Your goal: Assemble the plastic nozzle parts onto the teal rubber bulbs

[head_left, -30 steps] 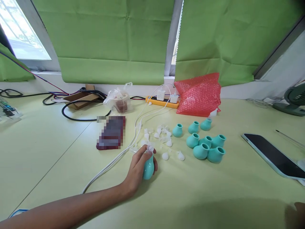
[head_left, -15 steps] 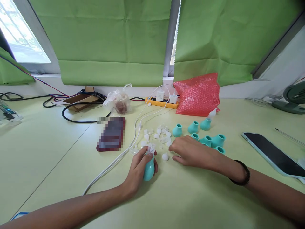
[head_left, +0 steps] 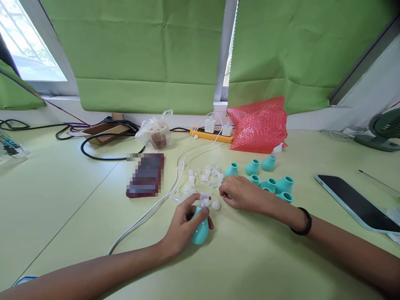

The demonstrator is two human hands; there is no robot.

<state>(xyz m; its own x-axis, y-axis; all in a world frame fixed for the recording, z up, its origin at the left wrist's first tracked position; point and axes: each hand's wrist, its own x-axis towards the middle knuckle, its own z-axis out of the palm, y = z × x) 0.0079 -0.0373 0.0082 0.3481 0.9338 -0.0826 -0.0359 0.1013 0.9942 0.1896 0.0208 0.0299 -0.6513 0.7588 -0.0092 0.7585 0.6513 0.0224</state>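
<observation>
My left hand (head_left: 187, 223) is wrapped round a teal squeeze bulb (head_left: 201, 232), tilted a little, with a clear plastic fitting (head_left: 204, 201) on its neck. Just right of it lies a small white rounded piece (head_left: 216, 204) on the table. My right hand (head_left: 239, 192) is beside the scattered parts, its fingers curled and pressed together; whatever they pinch, if anything, is hidden. Ahead of both hands lie several small white and clear plastic parts (head_left: 214, 171). Behind and under my right forearm several open-necked teal bulbs (head_left: 284, 184) stand upright, partly covered by it.
A red bubble-wrap bag (head_left: 259, 127) and an orange power strip (head_left: 203, 134) with chargers stand at the back. White cables (head_left: 150, 212) cross the table left of my hands. A dark red phone (head_left: 146, 175) lies left, a larger phone (head_left: 356, 202) right.
My left hand has shifted slightly right and nearer with the bulb, its fitting now clearer to see. My right hand has drawn its fingers closer together and moved a little left.
</observation>
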